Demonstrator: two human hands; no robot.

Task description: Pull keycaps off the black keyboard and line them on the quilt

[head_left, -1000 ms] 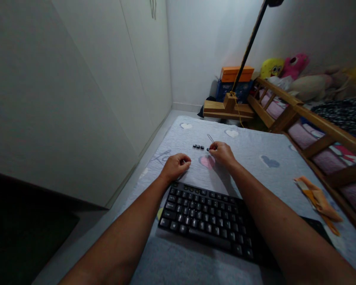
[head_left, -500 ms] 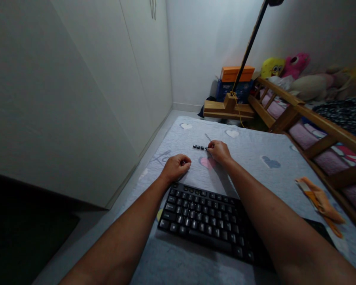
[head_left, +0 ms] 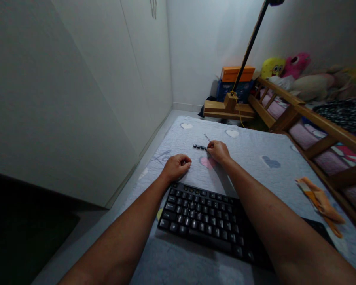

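Note:
My right hand (head_left: 218, 150) is closed in a pinch, and a thin metal wire tool (head_left: 207, 137) sticks out beyond its fingers, up and to the left. At its fingertips is the end of a short row of small black keycaps (head_left: 198, 147) lying on the bedspread; whether the fingers touch the last one I cannot tell. My left hand (head_left: 175, 167) rests on the cloth, fingers curled in toward the thumb, with nothing visible in it. Its wrist is beside the top left corner of a black keyboard (head_left: 201, 221), whose right part is hidden under my right forearm.
A light blue bedspread (head_left: 252, 148) with heart prints lies under everything. An orange cloth pouch (head_left: 322, 198) and an orange-handled tool (head_left: 334, 227) are at the right. A wooden bed rail (head_left: 323, 114) borders that side, a white wardrobe (head_left: 106, 99) the left. Beyond stands a wooden lamp base (head_left: 222, 109).
Almost nothing differs. The wire tool's tip has shifted very slightly to the left; both hands, the keycaps and the keyboard are where they were.

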